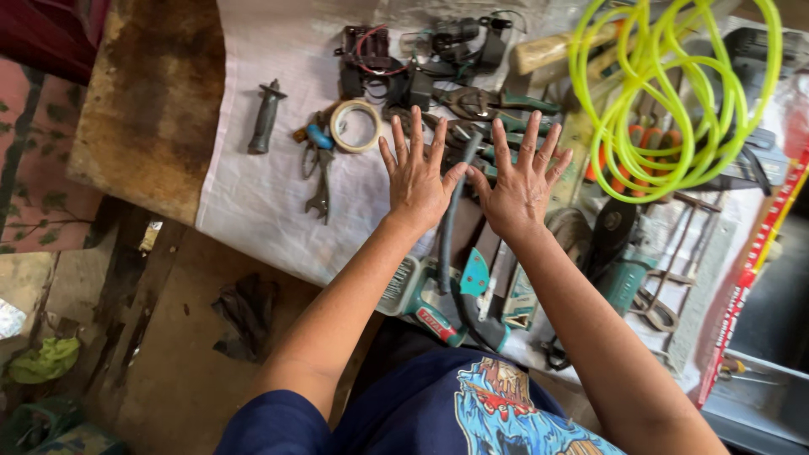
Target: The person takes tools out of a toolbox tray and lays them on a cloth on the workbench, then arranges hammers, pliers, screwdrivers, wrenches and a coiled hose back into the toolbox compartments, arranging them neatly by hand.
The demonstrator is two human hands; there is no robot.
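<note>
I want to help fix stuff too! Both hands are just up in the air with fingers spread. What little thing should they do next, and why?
Probably lower the left hand onto the pliers just beyond it. Both it and the right hand are open and hold nothing, hovering above the tools on the white cloth, and the pliers lie nearest.

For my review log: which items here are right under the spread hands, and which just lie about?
By the hands:
- left hand and right hand, both open, fingers spread, holding nothing
- pliers beneath them
- black hose between them
- teal power tool below the wrists

Lying about:
- tape roll
- black handle
- neon green tubing
- white cloth
</note>
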